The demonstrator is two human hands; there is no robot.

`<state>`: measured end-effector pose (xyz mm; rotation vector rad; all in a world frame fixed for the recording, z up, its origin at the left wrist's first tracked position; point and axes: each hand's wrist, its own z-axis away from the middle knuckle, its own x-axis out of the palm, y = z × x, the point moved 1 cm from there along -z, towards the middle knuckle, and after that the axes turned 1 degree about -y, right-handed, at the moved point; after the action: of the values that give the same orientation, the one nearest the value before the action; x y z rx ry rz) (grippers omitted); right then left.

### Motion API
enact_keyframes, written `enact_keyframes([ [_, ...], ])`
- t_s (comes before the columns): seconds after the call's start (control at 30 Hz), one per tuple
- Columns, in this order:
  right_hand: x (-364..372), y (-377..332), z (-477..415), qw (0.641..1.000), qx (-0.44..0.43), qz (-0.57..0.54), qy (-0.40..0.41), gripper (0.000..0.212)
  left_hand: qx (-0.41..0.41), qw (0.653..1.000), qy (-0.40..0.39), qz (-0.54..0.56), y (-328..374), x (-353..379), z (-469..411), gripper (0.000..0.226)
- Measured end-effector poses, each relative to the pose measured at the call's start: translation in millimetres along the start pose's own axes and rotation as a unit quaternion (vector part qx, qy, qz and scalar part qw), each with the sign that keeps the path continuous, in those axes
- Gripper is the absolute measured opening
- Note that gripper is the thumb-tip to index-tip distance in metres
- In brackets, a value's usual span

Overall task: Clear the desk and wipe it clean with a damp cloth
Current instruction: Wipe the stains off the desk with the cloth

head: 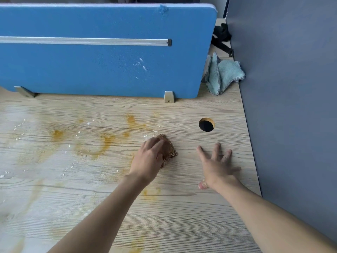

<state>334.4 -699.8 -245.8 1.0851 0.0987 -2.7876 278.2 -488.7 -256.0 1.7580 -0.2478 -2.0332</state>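
Left hand (149, 157) is on top of a wadded brown cloth (168, 150), fingers curled over it, pressing it onto the tabletop (164, 225) roughly mid-way btw the front and back edges, right of center. Right hand (217, 167) lies flat w/ fingers spread, holding nothing, near the right edge. Cable hole (206, 125) sits just behind the two hands. Yellow-orange stains (107, 141) smear the surface left of the brown cloth, plus white crumbs (18, 138) toward the left edge. Blue divider (102, 70) runs along the back edge. A 2nd cloth, light teal (222, 75), is bunched in the back right corner btw the divider and the grey wall (291, 88).
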Motion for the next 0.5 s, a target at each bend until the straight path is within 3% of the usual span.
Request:
enact_keyframes([
  [0.23, 0.8, -1.4, -0.4, 1.0, 0.003, 0.002, -0.002, 0.136, 0.136, 0.972, -0.082, -0.172, 6.1, 18.0, 8.9, 0.06],
  [0.3, 0.6, -0.7, -0.5, 1.0, 0.007, 0.009, -0.001, 0.136, 0.123, 0.971, -0.096, -0.183, 5.3, 16.9, 6.3, 0.06],
  [0.43, -0.3, -1.2, -0.8, 1.0, 0.007, 0.007, 0.0, 0.135, 0.013, 0.991, -0.074, -0.112, 20.7, 19.4, -2.8, 0.065],
  [0.5, -0.7, -0.9, -0.2, 1.0, 0.009, 0.006, 0.0, 0.134, 0.016, 0.99, -0.073, -0.117, 29.2, 28.6, 4.2, 0.066],
])
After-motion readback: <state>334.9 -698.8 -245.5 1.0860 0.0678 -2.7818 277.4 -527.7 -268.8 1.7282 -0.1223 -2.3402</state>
